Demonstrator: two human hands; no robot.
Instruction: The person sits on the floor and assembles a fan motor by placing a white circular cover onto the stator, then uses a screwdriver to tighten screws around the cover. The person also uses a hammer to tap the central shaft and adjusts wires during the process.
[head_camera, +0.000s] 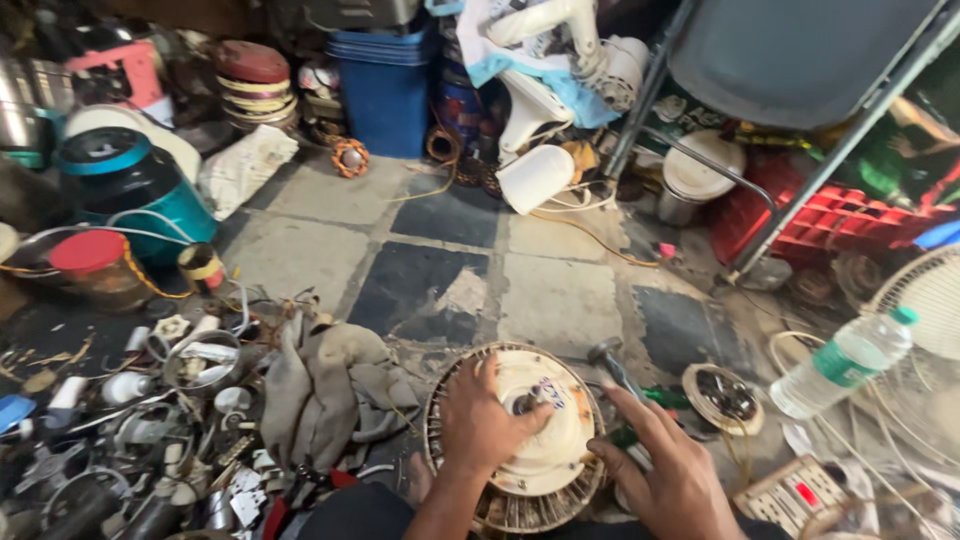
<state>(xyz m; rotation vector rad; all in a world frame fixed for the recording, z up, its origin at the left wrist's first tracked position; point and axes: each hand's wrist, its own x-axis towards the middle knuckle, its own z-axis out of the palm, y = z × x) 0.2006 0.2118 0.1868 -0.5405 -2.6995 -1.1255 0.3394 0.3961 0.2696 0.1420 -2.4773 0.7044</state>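
A round fan motor housing (548, 440), cream on top with a ribbed metal rim, lies on the tiled floor in front of me. My left hand (482, 420) rests flat on its top, fingers near the central shaft. My right hand (668, 472) is at the housing's right edge, fingers curled around a green-handled tool (632, 436). A hammer (612, 362) lies just beyond that hand. A small round motor part (724, 394) with copper windings sits to the right.
A grey rag (325, 385) and a heap of metal scrap (150, 420) lie at the left. A plastic water bottle (840, 362) and a white fan grille (925, 340) are at the right. A blue bin (385, 90) and a red crate (840, 215) stand farther back.
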